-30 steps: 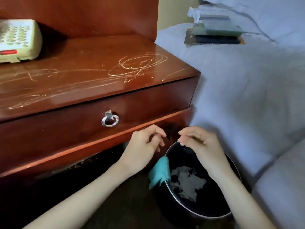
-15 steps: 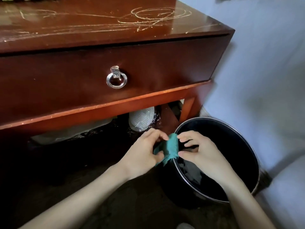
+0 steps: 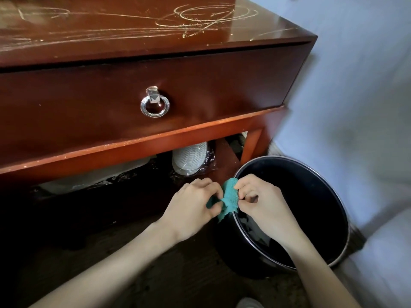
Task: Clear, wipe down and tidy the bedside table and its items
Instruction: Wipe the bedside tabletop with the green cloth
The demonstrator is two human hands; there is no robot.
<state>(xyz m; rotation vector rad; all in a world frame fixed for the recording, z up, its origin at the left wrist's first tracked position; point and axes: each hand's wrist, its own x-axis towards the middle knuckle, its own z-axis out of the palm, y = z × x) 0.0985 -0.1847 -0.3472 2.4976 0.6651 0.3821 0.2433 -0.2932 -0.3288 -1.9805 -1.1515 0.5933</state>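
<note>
Cloth [image 3: 230,197] now more bunched vs 0.5 s ago, both hands' [image 3: 191,206] [image 3: 262,205] fingers pinching it by bin rim [image 3: 338,197]

Your two hands, left hand [image 3: 191,205] and right hand [image 3: 262,203], hold the cloth [image 3: 229,196] between them over the bin's [image 3: 333,196] left rim, below the bedside table [image 3: 155,90], with the bed [image 3: 360,85] to your right.
</note>
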